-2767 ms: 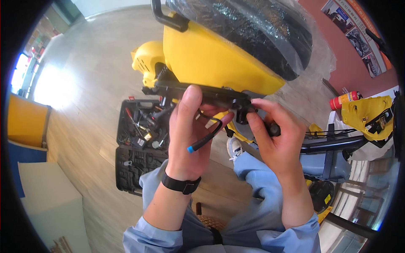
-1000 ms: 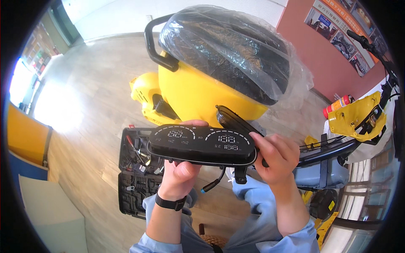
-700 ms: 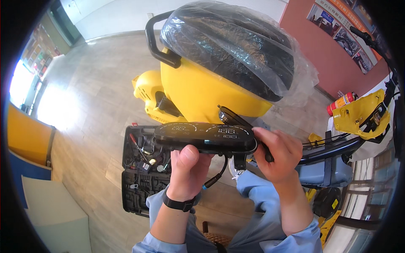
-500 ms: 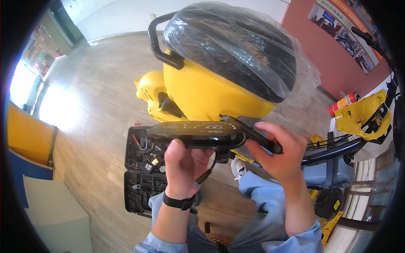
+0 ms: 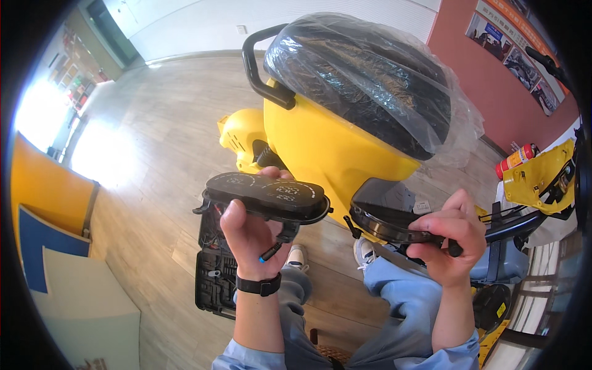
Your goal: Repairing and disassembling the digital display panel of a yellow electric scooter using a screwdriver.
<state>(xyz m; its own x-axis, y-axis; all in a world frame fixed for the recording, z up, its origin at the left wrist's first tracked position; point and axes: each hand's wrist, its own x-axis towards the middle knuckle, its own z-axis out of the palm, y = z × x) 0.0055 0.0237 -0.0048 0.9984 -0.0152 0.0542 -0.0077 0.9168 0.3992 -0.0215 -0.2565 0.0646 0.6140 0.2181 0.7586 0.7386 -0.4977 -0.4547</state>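
My left hand (image 5: 250, 231) grips a black oval instrument display panel (image 5: 265, 196) from below, its face up and a short cable with a blue tip (image 5: 269, 252) dangling under it. My right hand (image 5: 450, 231) holds a separate black oval housing piece (image 5: 385, 222) at its right end. The two parts are apart, side by side, in front of a yellow scooter body (image 5: 327, 148) whose black seat (image 5: 364, 74) is wrapped in clear plastic. A black watch sits on my left wrist.
An open black tool case (image 5: 213, 277) lies on the wooden floor below my left hand. Yellow scooter parts (image 5: 539, 179) and a red fire extinguisher (image 5: 517, 159) stand at the right by a red wall. A yellow and blue panel (image 5: 43, 209) stands at the left.
The display panel and the black housing, held together as one piece before, have come apart. My left hand keeps the display, and my right hand has drawn the housing off to the right.
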